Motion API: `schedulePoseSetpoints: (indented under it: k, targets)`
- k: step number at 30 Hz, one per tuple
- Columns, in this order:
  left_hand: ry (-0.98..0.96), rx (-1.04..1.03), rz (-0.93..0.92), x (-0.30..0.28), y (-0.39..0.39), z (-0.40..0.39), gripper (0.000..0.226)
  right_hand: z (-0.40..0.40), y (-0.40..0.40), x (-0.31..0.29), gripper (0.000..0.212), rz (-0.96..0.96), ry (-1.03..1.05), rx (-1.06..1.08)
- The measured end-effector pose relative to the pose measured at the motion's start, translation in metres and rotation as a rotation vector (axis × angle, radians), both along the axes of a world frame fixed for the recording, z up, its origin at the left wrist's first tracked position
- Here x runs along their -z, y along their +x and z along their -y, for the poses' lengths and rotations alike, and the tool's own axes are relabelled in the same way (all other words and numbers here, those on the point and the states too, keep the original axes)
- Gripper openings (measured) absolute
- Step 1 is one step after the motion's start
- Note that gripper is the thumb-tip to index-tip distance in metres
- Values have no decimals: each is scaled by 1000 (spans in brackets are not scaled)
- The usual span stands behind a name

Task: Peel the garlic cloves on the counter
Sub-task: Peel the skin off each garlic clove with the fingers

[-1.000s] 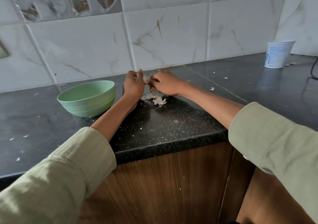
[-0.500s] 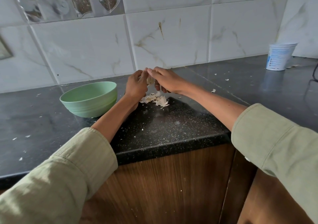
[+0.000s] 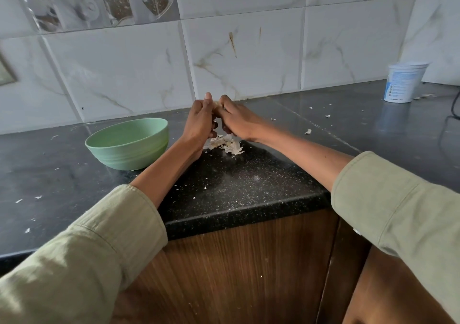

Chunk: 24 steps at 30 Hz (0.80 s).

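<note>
Pale garlic clove [image 3: 216, 104] pinched between both sets of fingers, mid-frame, raised above the dark desk [image 3: 236, 184]. Left hand [image 3: 200, 121] curled round it, right hand [image 3: 236, 121] nipping at the skin (clove mostly hidden). Loose peels [image 3: 227, 145] heaped directly below; green bowl [image 3: 128, 143] to the left. Likely risks: clove slipping out and rolling away, or skin tearing into shreds.
</note>
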<state>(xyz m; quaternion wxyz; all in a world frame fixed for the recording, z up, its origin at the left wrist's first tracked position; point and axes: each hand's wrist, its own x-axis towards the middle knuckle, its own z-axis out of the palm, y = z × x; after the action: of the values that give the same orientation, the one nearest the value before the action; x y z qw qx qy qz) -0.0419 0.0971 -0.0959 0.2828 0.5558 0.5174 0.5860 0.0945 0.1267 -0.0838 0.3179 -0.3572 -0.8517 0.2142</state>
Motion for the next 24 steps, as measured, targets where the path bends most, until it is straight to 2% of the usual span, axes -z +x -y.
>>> schedulePoseSetpoints:
  k: [5, 8, 10, 14, 20, 24]
  targets:
    - [97, -72, -115, 3, 3, 1, 40, 2, -8, 2, 48, 18, 96, 89]
    - [140, -118, -202, 4, 1, -2, 30, 1, -10, 3, 46, 18, 126, 110]
    - [127, -133, -206, 3, 3, -2, 34, -1, -11, 3, 44, 11, 150, 133]
    - [68, -168, -146, 6, 3, -7, 60, -5, -12, 7, 38, 24, 196, 180]
    - [90, -208, -154, 6, -5, -8, 65, 2, -12, 7, 35, 8, 240, 147]
    - [84, -168, -102, 5, 3, -1, 42, 0, -13, 8, 39, -4, 248, 131]
